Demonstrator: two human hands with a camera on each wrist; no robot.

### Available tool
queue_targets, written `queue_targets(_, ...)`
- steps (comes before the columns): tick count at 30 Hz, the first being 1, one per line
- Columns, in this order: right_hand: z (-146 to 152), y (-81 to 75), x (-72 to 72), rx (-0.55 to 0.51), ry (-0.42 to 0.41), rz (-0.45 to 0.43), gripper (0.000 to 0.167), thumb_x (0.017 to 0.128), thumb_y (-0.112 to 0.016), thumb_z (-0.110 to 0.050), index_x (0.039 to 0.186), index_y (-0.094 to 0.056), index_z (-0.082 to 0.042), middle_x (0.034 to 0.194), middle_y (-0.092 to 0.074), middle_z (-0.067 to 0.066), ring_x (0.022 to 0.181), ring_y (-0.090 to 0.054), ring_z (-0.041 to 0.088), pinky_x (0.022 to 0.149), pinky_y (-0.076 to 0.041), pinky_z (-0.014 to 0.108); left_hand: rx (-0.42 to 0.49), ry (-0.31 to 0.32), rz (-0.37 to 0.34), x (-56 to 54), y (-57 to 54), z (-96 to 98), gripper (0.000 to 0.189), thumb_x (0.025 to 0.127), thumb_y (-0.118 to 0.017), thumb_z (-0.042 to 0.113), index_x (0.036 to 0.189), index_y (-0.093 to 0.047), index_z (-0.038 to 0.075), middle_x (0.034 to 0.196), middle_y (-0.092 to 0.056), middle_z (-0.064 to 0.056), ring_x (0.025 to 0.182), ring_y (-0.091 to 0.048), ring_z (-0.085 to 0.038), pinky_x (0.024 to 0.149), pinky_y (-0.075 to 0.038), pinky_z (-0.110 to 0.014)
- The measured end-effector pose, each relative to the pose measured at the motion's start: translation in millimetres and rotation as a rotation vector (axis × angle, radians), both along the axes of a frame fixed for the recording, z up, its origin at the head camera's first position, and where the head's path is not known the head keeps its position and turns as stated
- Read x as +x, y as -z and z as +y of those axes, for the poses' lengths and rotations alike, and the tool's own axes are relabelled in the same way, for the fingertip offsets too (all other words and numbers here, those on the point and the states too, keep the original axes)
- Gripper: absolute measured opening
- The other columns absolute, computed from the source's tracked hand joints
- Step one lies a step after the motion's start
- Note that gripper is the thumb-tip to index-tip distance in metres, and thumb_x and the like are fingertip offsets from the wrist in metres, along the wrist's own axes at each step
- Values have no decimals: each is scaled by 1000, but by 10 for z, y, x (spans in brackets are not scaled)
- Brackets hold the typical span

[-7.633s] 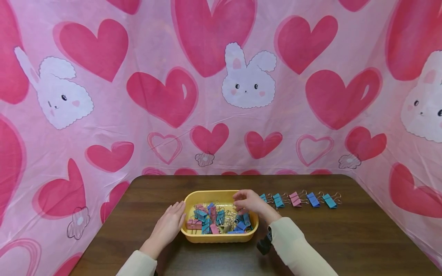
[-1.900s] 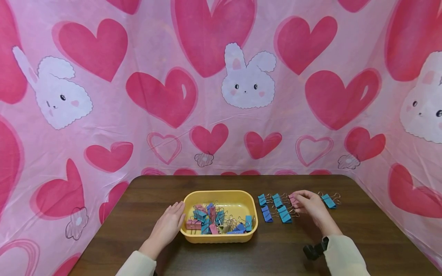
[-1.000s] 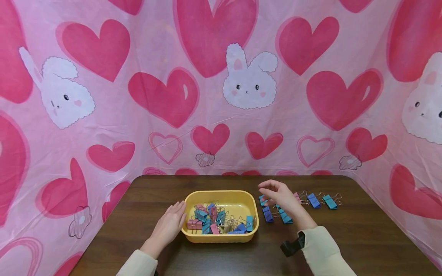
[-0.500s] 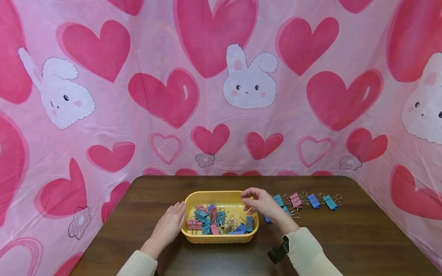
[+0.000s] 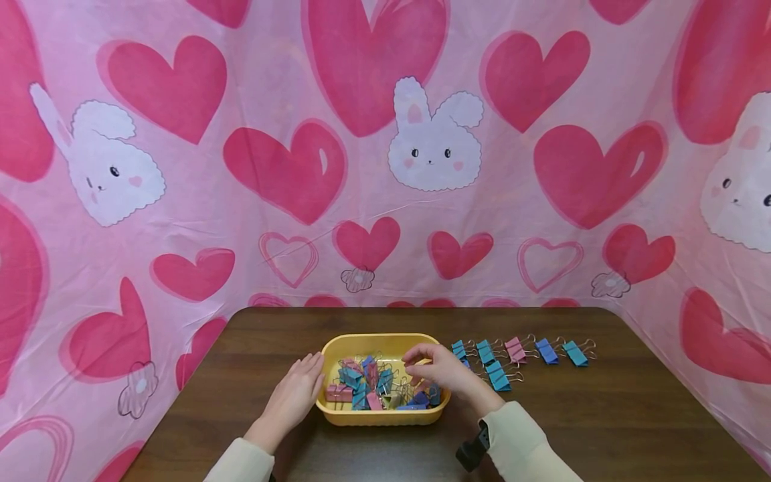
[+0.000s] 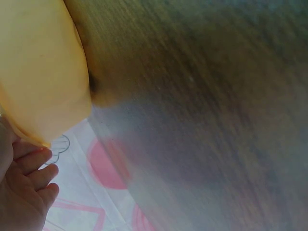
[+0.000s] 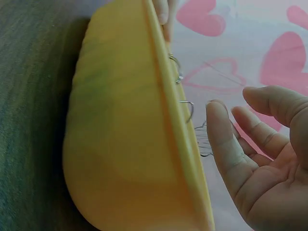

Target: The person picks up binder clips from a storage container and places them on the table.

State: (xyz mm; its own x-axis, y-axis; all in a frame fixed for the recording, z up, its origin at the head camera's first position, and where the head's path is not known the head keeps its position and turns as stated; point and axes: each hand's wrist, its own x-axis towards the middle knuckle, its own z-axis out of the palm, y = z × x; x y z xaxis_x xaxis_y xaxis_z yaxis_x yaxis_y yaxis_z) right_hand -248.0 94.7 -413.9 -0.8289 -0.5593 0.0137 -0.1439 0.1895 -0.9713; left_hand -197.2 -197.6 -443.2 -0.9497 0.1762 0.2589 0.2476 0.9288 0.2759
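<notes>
A yellow tray (image 5: 381, 418) holds a pile of pink, teal, blue and yellowish binder clips (image 5: 359, 396) with wire handles. My left hand (image 5: 293, 391) rests along its left end with the fingers stretched out; in the left wrist view the fingertips (image 6: 41, 171) are at the rim. Over the tray's right part hovers my right hand (image 5: 442, 368), fingers loosely bent. The right wrist view shows a gap between thumb and fingers, nothing in it, and wire handles (image 7: 188, 109) sticking up past the rim. This hand partly covers the blue clips (image 5: 415, 404) at the right.
Right of the tray a row of binder clips lies on the brown table (image 5: 602, 415), from a teal clip (image 5: 459, 349) to another teal clip (image 5: 575, 353). In front is a second row with a teal clip (image 5: 498, 376) and a blue one mostly behind my hand. Patterned cloth surrounds the table.
My right hand has moved left from the clip rows to above the tray. The second row's blue and teal clips were absent 7.6 seconds ago. My left hand has stayed put.
</notes>
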Motion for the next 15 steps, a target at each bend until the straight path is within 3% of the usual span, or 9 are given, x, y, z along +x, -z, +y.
queue_targets(9, -79, 53, 23, 67, -33, -56, 24, 87, -59, -1, 107, -56, 10, 89, -58, 11, 65, -60, 20, 55, -55, 33, -4, 0, 5, -3, 2, -3, 44, 91, -57, 20, 127, -52, -4, 132, -48, -18, 125, -40, -33, 105, -26, -46)
queue_targets(15, -110, 67, 38, 151, -39, -34, 18, 86, -58, 1, 103, -62, 7, 77, -59, 11, 56, -56, 16, 46, -51, 26, -4, 4, 6, -6, 6, -4, 44, 91, -57, 20, 128, -52, -4, 132, -48, -18, 125, -40, -33, 105, -27, -46)
